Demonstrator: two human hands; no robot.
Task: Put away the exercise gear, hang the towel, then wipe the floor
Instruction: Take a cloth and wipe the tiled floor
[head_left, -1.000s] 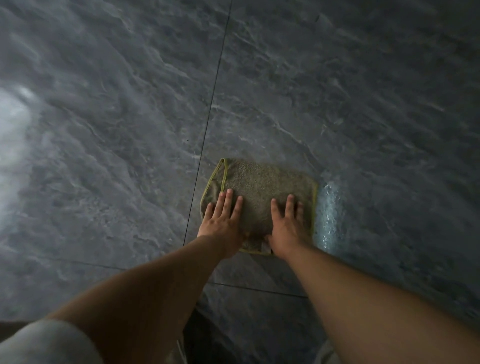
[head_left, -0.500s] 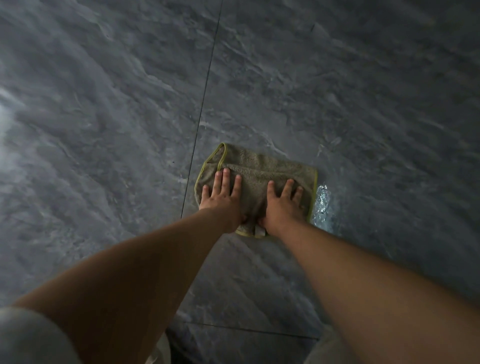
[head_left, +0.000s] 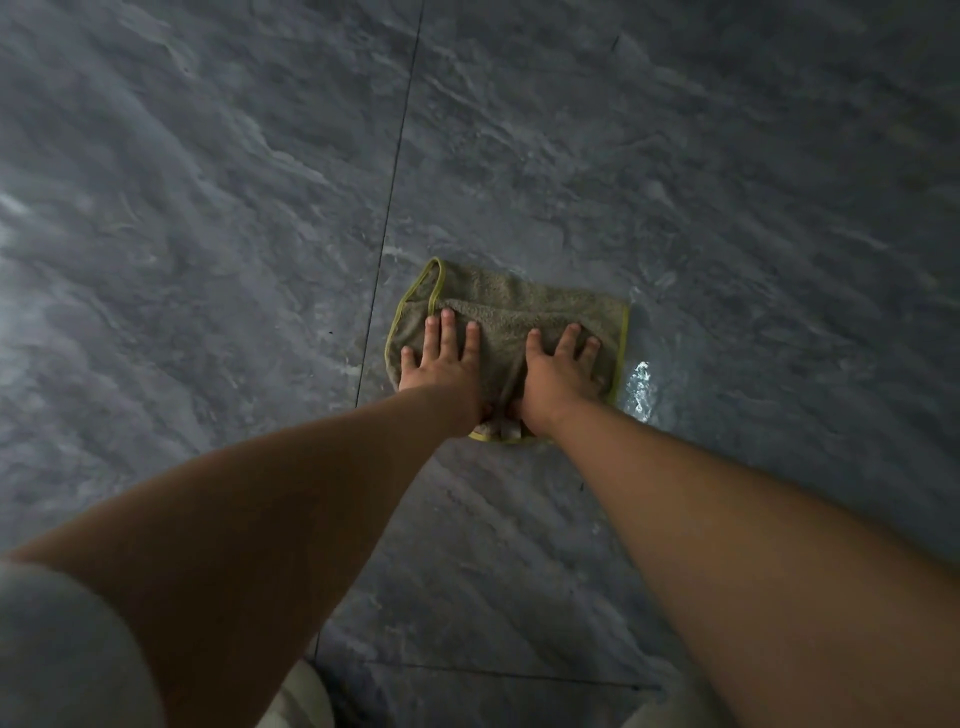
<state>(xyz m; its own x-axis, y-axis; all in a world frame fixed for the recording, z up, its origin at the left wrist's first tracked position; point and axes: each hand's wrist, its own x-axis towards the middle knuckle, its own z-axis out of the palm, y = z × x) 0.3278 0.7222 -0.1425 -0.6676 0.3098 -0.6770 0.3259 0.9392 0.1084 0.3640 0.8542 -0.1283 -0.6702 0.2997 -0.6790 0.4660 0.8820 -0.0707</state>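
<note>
A folded olive-green cloth with a yellow-green hem lies flat on the dark grey marbled floor tiles. My left hand presses on its left part with straight, spread fingers. Beside it my right hand presses flat on the right part, fingers also spread. Both arms reach far forward from the bottom of the view. The cloth's near edge pokes out between my wrists.
A wet, shiny streak glints on the tile just right of the cloth. A thin grout line runs away from me left of the cloth, and another crosses near my knees.
Both hands have pushed the cloth forward across the tile, away from me. My arms are stretched out further, and the cross grout line has dropped toward the bottom of the view.
</note>
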